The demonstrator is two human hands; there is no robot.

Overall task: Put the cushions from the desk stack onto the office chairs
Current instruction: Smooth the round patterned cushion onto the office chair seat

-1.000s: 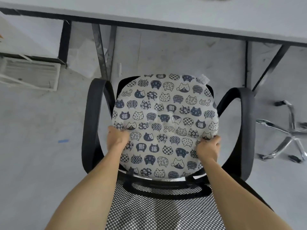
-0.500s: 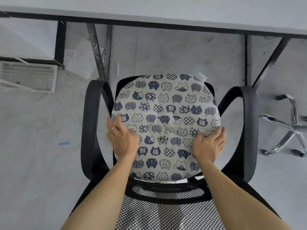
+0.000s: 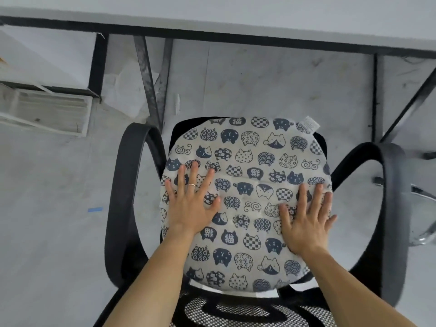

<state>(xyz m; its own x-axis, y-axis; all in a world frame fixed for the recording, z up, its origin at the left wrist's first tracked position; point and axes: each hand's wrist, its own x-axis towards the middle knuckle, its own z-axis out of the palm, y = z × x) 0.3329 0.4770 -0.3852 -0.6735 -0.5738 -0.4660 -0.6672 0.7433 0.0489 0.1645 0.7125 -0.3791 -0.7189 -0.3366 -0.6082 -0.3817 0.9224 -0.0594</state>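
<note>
Cushion flat on chair seat, so this one's prob. done; L hand & R hand press it, fingers straight, gripping nothing. Stack unseen.

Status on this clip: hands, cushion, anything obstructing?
Left hand and right hand open, flat on cushion. Cushion lies on office chair seat. Nothing blocking.

Both hands press flat on the cushion on the chair
</note>
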